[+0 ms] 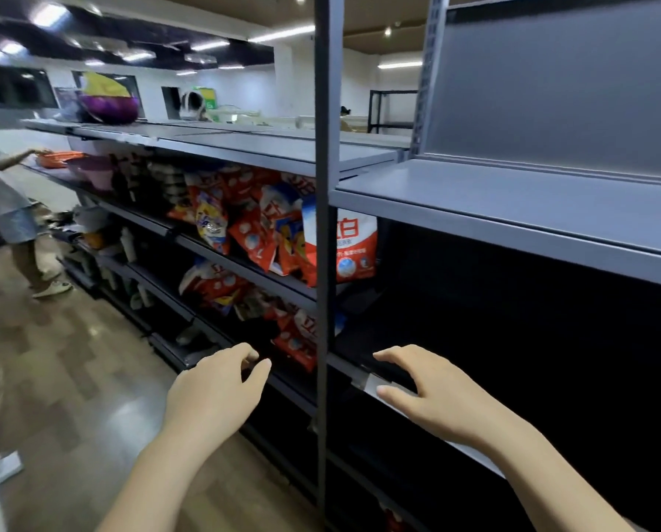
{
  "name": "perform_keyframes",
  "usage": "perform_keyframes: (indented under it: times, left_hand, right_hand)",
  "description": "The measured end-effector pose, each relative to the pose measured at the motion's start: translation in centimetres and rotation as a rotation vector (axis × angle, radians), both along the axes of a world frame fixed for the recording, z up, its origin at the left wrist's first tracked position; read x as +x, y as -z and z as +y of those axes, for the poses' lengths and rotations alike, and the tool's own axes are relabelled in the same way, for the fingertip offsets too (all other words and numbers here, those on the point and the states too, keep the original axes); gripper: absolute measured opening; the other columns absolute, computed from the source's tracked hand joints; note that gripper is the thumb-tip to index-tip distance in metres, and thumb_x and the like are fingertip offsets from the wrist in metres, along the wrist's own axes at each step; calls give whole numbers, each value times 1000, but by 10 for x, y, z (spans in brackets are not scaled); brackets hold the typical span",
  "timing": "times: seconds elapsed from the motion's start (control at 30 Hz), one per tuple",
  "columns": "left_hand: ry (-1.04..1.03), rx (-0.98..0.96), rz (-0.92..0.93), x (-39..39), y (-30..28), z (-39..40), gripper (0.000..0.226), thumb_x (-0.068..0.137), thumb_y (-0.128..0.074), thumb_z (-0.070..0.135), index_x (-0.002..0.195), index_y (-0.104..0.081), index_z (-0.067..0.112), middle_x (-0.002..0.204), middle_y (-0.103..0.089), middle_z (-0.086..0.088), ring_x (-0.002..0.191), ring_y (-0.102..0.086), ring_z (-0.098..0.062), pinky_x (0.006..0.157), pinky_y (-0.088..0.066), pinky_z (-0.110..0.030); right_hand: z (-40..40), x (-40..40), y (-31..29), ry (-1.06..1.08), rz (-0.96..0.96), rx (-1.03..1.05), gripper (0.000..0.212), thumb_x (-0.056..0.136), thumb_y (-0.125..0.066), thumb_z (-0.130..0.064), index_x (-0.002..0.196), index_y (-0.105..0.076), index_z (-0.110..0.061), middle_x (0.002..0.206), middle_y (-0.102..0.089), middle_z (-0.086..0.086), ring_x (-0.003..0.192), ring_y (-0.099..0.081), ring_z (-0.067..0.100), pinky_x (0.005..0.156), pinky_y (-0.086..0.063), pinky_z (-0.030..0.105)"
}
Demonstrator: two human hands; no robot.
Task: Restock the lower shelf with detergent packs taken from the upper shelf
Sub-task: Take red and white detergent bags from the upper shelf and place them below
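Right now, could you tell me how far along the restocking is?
Some detergent packs already lie on the lower shelf. Nothing is in hand: the left hand and right hand hover empty near its edge. The upper shelf still holds many packs to move.

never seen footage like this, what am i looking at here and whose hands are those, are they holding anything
There is one picture, taken by a wide-angle camera worn on a person's head, looking forward and down. The two bare hands at the bottom belong to that person. No machine is involved.

The left hand and the right hand reach toward grey shop shelving. Both have loose, relaxed fingers and hold nothing.

Red and white detergent packs stand on the upper shelf, the nearest a large pack by the dark post. More packs lie on the lower shelf. The bay to the right of the post looks dark, and I cannot make out anything in it.

Far left, another person reaches to the shelving near an orange basin.
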State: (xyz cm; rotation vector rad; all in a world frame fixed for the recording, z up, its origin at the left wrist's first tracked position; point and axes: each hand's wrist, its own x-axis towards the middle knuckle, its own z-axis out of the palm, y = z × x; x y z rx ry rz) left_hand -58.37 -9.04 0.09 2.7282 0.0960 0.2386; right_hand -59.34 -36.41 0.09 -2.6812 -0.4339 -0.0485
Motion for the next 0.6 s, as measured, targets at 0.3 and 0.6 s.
perform_keyframes:
  times: [0.3,0.6]
  left_hand:
    - [-98,-14,11,103,15,71,33,94,-39,52,122,-51,37,109,-60,19,91,-57,-2,63,-41,-23]
    - [-171,-16,18,184,26,128,30,93,-40,52,116,-53,38,100,-60,23,91,-58,-6,58,-37,-21]
  right_hand:
    - [71,124,13,-86,40,46,49,90,-47,-55,136,-39,-40,137,-44,-20,125,-44,4,101,-38,26]
    - [131,218,19,-153,55,50,50,91,-49,-53,138,-37,-39,136,-45,-20,126,-43,1,103,-39,26]
